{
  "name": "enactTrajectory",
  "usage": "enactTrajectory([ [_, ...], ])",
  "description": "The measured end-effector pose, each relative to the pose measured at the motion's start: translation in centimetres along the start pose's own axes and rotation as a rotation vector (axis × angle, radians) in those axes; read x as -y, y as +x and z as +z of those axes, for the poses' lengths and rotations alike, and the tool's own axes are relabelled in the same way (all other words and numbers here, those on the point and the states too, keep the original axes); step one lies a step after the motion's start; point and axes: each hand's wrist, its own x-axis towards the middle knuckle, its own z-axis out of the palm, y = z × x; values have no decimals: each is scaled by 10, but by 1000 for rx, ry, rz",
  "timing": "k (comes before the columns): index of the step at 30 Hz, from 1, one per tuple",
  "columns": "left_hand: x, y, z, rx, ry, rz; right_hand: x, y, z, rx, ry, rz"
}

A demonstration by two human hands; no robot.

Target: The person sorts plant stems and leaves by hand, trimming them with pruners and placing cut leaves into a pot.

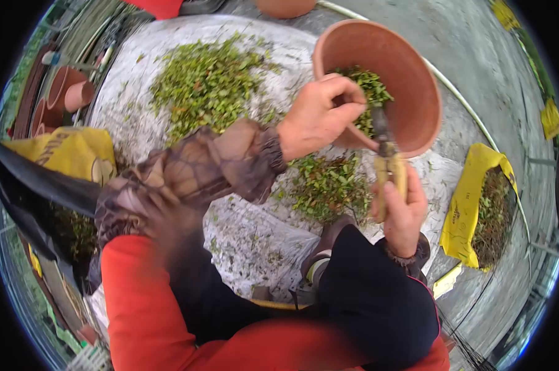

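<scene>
Over the near left rim of a large terracotta pot [409,93], my left hand [323,111] is closed, thumb and fingertips pinched together; whatever it may hold is too small to make out. My right hand [403,213] is wrapped round the yellow handles of pruning shears [391,161]. The dark blades point up at the pot's near rim, just below the left hand. Green leafy cuttings [369,86] lie inside the pot. A small heap of leaves [329,185] is on the white sheet [248,232] below the hands.
A larger heap of green cuttings [208,80] lies on the sheet at upper left. At right stands a yellow bag [462,213] of brownish clippings. Another yellow bag [75,151], a black bag [41,204] and small terracotta pots [78,96] are at left. A pale hose [459,96] curves behind the pot.
</scene>
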Motion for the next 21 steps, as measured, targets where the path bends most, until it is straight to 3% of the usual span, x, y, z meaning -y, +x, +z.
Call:
enactTrajectory([
  [2,-7,-8,-6,123,-112,-82,-8,-2,-6,-63,83,-43],
  [5,-4,-27,-33,843,-77,-135,-13,-6,-15,-97,105,-48],
  [6,7,-34,-47,1026,-48,-203,-14,-7,-24,-15,112,-19],
  [8,50,-45,-86,1155,275,-314,-21,-11,-34,59,74,-3],
  [11,120,-63,-152,528,736,-438,-34,-19,-47,264,47,31],
  [13,154,-66,-184,295,668,-621,-34,-22,-44,387,-21,94],
  [18,182,-64,-184,291,956,-422,-46,-18,-37,509,-108,110],
  [21,201,-66,-176,278,951,-357,-46,-16,-30,505,-77,130],
])
